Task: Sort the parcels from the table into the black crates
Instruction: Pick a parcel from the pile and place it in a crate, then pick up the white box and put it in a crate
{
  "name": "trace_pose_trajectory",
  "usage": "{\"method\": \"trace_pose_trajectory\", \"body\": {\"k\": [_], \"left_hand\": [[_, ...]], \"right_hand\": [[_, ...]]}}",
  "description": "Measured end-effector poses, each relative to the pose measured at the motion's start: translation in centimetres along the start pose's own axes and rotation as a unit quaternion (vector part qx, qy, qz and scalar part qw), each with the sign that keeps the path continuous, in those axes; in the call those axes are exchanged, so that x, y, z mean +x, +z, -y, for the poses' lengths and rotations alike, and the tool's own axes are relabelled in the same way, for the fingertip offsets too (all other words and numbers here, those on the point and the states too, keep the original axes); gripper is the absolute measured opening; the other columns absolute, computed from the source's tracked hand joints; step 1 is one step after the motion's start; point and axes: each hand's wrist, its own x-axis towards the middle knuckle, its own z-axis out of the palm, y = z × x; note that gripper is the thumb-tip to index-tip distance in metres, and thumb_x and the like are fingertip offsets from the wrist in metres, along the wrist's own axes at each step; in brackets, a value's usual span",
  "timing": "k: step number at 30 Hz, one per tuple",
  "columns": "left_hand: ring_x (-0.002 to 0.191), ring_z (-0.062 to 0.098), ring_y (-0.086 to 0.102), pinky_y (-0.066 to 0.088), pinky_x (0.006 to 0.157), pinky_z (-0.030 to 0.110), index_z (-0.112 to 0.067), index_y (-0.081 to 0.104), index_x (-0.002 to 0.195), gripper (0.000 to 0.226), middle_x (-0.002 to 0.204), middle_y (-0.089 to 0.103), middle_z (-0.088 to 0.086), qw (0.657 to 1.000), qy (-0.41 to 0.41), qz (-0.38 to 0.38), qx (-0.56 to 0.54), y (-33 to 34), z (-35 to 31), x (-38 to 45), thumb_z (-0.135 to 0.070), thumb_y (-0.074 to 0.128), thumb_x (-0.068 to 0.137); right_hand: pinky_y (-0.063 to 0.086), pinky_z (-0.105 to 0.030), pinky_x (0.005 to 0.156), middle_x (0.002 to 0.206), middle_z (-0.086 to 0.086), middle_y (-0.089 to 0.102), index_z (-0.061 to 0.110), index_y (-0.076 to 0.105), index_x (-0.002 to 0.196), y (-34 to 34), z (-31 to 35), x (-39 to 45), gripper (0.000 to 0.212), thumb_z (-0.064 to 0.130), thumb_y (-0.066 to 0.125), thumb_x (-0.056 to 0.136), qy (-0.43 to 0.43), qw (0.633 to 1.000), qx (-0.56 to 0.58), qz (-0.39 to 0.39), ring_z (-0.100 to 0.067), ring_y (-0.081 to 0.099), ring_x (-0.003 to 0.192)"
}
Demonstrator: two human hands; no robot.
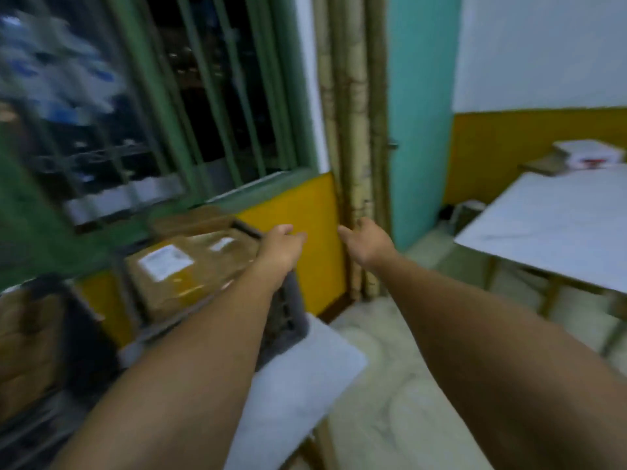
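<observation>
The frame is motion-blurred. A black crate (pixel 286 320) stands on a low white table (pixel 305 378) at the left. In it lies a brown parcel (pixel 190 269) with white labels. Another black crate (pixel 84 337) with brown parcels sits at the far left. My left hand (pixel 280 247) hovers above the first crate's right rim, its fingers relaxed, holding nothing. My right hand (pixel 368 244) is stretched out beside it, in front of the yellow wall, fingers loose and empty. On the far right table lies a white parcel (pixel 590 154).
A green barred window (pixel 210 96) fills the upper left. Bamboo poles (pixel 356 130) lean in the corner beside a teal door (pixel 420 113). A large white table (pixel 556 225) stands at the right, with open tiled floor (pixel 390 385) between the tables.
</observation>
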Motion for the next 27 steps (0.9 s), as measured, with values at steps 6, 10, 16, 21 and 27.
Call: {"method": "trace_pose_trajectory", "body": {"k": [6, 10, 16, 21, 27], "left_hand": [[0.129, 0.022, 0.052, 0.041, 0.105, 0.030, -0.010, 0.055, 0.137, 0.046, 0.141, 0.056, 0.008, 0.987, 0.073, 0.140, 0.028, 20.8, -9.6, -2.0, -0.026, 0.061, 0.095], [0.129, 0.025, 0.051, 0.039, 0.105, 0.027, -0.011, 0.053, 0.140, 0.051, 0.143, 0.054, 0.009, 0.959, 0.126, 0.250, 0.046, 33.7, -15.7, -3.6, -0.027, 0.062, 0.092], [0.128, 0.029, 0.050, 0.040, 0.102, 0.030, -0.011, 0.048, 0.144, 0.052, 0.145, 0.049, 0.009, 0.921, 0.155, 0.357, 0.019, 49.7, -24.2, -2.7, -0.027, 0.059, 0.095], [0.132, 0.032, 0.046, 0.039, 0.102, 0.033, -0.008, 0.045, 0.145, 0.051, 0.148, 0.046, 0.011, 0.901, 0.177, 0.394, 0.034, 61.7, -33.8, 0.1, -0.024, 0.055, 0.098], [0.131, 0.031, 0.047, 0.041, 0.103, 0.035, -0.013, 0.044, 0.145, 0.052, 0.149, 0.045, 0.010, 0.871, 0.224, 0.435, 0.052, 74.8, -41.3, 0.2, -0.028, 0.056, 0.097]], "right_hand": [[0.033, -0.036, 0.109, 0.146, -0.026, 0.041, -0.001, 0.037, 0.144, -16.6, -15.6, 0.0, 0.064, 0.042, 0.052, 0.099, 0.128, 0.983, -0.031, -0.129, -0.039, 0.039, 0.137], [0.035, -0.040, 0.109, 0.152, -0.021, 0.032, 0.003, 0.031, 0.150, -25.6, -25.1, -0.7, 0.067, 0.043, 0.050, 0.100, 0.217, 0.957, -0.025, -0.190, -0.038, 0.041, 0.135], [0.038, -0.040, 0.106, 0.156, -0.017, 0.028, 0.006, 0.027, 0.152, -36.8, -34.7, 2.6, 0.069, 0.046, 0.049, 0.100, 0.288, 0.925, -0.063, -0.241, -0.036, 0.042, 0.135], [0.038, -0.047, 0.111, 0.155, -0.018, 0.026, 0.010, 0.026, 0.152, -47.4, -40.1, 7.9, 0.073, 0.053, 0.049, 0.098, 0.320, 0.914, -0.172, -0.183, -0.038, 0.039, 0.136], [0.038, -0.045, 0.110, 0.152, -0.016, 0.031, 0.011, 0.034, 0.148, -57.5, -47.0, 11.4, 0.063, 0.046, 0.051, 0.099, 0.341, 0.897, -0.204, -0.194, -0.036, 0.042, 0.133]]}}
